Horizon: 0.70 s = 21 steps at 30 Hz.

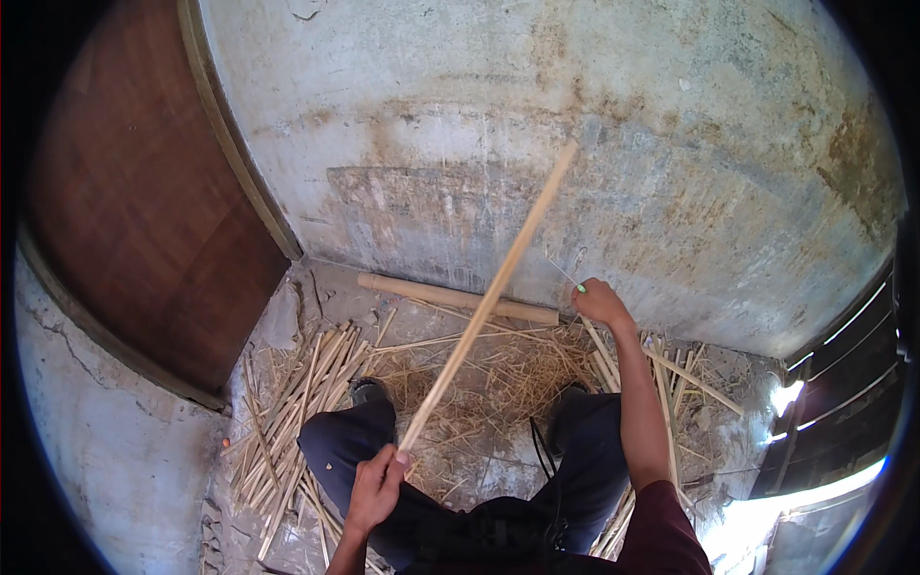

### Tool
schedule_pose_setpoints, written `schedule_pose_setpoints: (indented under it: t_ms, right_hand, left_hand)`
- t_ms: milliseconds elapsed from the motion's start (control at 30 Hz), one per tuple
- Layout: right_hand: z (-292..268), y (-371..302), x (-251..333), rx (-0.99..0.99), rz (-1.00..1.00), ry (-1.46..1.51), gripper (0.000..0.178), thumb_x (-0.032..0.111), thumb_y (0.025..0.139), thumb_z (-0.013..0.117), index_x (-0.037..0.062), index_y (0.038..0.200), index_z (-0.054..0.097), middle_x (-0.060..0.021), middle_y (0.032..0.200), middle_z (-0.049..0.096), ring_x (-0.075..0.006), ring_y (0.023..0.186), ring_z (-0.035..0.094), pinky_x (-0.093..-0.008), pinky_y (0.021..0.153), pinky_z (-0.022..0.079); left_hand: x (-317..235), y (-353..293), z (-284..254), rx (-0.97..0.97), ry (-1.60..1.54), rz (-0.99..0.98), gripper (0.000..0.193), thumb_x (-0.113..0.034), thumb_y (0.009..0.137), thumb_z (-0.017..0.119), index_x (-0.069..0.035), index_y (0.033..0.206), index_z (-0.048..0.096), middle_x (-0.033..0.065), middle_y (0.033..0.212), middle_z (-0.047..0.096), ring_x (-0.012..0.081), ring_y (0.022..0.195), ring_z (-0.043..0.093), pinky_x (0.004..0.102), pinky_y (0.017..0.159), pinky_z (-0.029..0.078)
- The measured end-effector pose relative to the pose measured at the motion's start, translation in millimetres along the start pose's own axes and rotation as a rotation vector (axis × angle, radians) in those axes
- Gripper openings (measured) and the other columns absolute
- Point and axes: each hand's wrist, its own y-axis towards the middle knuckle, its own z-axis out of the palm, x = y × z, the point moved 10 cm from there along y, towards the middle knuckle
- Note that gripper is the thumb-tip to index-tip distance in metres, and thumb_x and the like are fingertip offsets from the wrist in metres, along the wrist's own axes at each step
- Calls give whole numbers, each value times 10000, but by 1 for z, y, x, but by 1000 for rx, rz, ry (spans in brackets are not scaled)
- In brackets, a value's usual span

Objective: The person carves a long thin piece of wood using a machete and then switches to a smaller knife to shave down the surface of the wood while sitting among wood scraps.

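My left hand (378, 487) is closed around the lower end of a long, flat bamboo strip (494, 286). The strip slants up and away to the right, its far end in front of the wall. Out to the right, my right hand (602, 301) is closed on the green handle of a thin-bladed knife (567, 273). Its narrow blade points up and to the left, apart from the strip. Between my feet lie pale shavings (450, 393) on the floor.
A pile of split bamboo strips (287, 431) lies by my left leg, and more strips (685, 383) lie on the right. A round bamboo pole (460, 297) rests along the base of the stained wall (431, 134). A brown door (144, 192) stands at the left.
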Motion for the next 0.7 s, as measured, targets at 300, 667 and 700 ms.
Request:
schedule_pose_setpoints:
  t_ms: [300, 667, 700]
  right_hand:
    - [59, -28, -11, 677, 134, 45, 308, 276, 854, 693, 56, 1031, 817, -244, 1052, 785, -375, 1003, 769, -477, 837, 585]
    - [62, -53, 106, 150, -215, -478, 256, 169, 835, 704, 17, 1028, 776, -205, 994, 780, -383, 969, 771, -512, 836, 597]
    - [55, -57, 122, 57, -291, -436, 229, 159, 823, 711, 22, 997, 770, -211, 966, 774, -387, 937, 769, -522, 823, 595]
  left_hand:
    - [-8, 17, -26, -111, -17, 10, 400, -289, 1157, 444, -9, 927, 613, 74, 614, 532, 166, 565, 528, 353, 588, 443]
    - [-23, 18, -12, -90, 131, 41, 361, -286, 1141, 493, -17, 930, 608, 171, 662, 606, 389, 606, 629, 460, 621, 479]
    - [-23, 18, -7, -71, 149, 40, 345, -282, 1136, 501, -19, 943, 613, 198, 694, 626, 435, 659, 640, 496, 645, 486]
